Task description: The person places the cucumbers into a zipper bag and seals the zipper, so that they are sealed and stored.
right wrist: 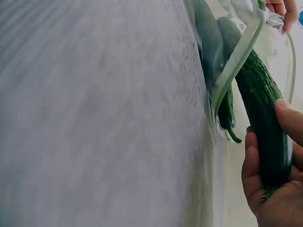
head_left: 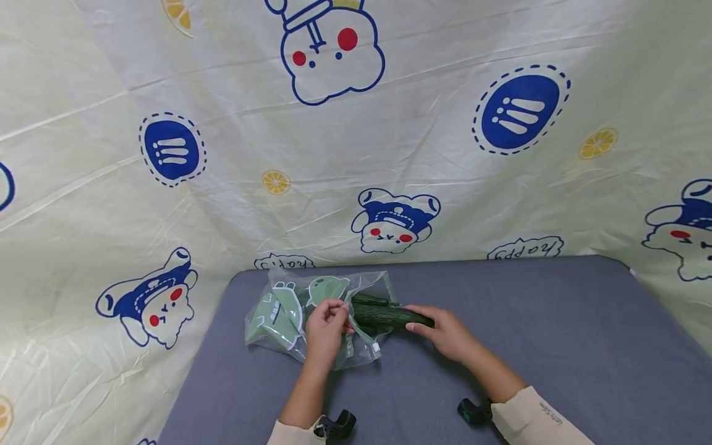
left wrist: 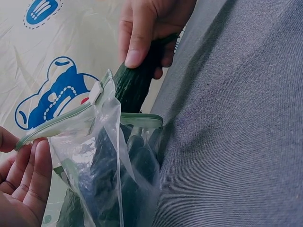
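A clear zip bag [head_left: 364, 355] with a green print lies on the grey table, its mouth turned to the right. My left hand [head_left: 324, 330] pinches the bag's edge at the green zip strip [left wrist: 52, 120]. In my right hand [head_left: 445, 334] is a dark green cucumber [right wrist: 267, 118], gripped near its stem end between thumb and fingers. The cucumber's far end is inside the bag's mouth. Beside it in the bag lies another cucumber [right wrist: 227, 109], its thin stem at the opening. A white slider [head_left: 376, 350] sits on the zip at the near corner.
The grey cloth-covered table [head_left: 528, 327] stretches to the right of the bag and in front of it. Behind it hangs a pale printed sheet [head_left: 233, 185]. Dark wrist cameras [head_left: 474, 411] are worn at both cuffs.
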Demonstrator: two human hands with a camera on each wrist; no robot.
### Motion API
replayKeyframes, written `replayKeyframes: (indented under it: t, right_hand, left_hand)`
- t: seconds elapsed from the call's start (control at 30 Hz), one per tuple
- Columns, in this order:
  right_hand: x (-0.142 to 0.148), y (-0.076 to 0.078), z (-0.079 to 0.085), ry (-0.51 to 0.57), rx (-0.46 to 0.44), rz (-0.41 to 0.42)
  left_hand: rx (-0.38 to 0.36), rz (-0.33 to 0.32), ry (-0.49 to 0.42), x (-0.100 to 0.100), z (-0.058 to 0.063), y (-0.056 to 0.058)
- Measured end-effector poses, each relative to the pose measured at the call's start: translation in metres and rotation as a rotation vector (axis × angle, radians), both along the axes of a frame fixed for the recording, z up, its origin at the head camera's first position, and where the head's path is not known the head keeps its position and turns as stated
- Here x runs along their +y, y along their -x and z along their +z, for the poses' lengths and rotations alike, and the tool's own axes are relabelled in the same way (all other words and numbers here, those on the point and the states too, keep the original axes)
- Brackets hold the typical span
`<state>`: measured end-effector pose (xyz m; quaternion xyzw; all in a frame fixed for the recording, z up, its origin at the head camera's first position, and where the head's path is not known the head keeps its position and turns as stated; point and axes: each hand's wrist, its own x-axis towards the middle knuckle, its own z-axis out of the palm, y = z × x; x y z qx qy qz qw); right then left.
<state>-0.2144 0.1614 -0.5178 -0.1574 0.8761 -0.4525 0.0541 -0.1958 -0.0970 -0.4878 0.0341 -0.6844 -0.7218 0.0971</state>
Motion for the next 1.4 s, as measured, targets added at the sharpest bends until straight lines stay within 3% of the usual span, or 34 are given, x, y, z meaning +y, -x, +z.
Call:
replayKeyframes:
  t: [0.57,1.0,1.4]
  right_hand:
    - [-0.043,0.011,0.002,0.047,-0.005,-0.01]
    - [-0.016,0.008,-0.005,0.063,0.009,0.042]
    - [-0.011,0.001,-0.001,0.034,0.033,-0.013]
  left_hand:
    - [-0.008,0.008,0.008,-0.001,-0.001,0.001]
    - [-0.001,0.01,-0.007,0.0,0.0,0.001]
    - [-0.011,0.009,0.001,0.0,0.001,0.0]
